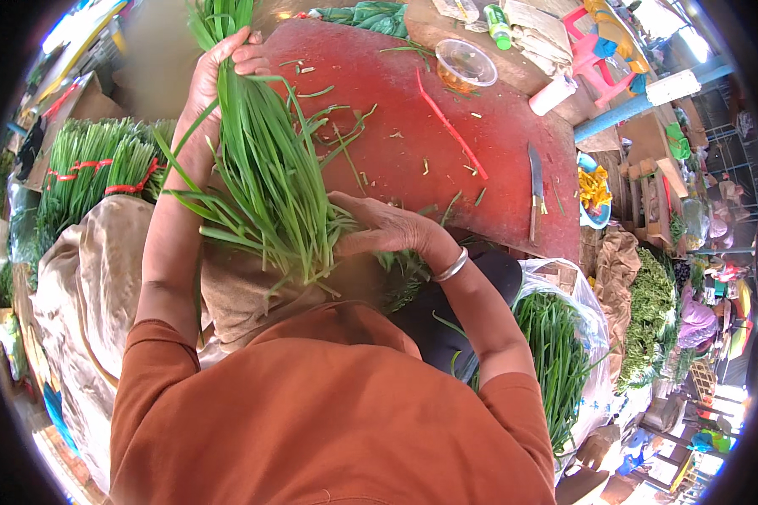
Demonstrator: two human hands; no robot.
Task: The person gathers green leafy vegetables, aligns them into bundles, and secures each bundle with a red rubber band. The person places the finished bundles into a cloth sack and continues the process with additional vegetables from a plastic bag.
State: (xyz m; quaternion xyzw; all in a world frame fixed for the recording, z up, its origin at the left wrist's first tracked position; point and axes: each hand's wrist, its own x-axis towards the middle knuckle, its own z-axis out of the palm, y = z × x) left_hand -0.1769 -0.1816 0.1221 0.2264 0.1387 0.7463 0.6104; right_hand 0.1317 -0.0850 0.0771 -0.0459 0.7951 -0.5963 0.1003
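My left hand (pixel 230 63) is closed around the upper part of a bunch of long green leaves, probably garlic chives (pixel 265 164), held over my lap at the near left edge of a red board (pixel 379 126). The loose ends fan out towards me. My right hand (pixel 379 224) has its thumb and fingers apart at the right side of these ends; whether it touches them is unclear. A red tie strip (pixel 448 123) and a knife with a wooden handle (pixel 536 189) lie on the board, among leaf scraps.
Bunches tied in red (pixel 101 158) stand at the left beside beige cloth (pixel 95 252). A clear plastic tub (pixel 466 63) sits at the board's far edge. More green leaves fill a plastic bag (pixel 553 360) at my right. A blue pole (pixel 613 120) rises past the board's right corner.
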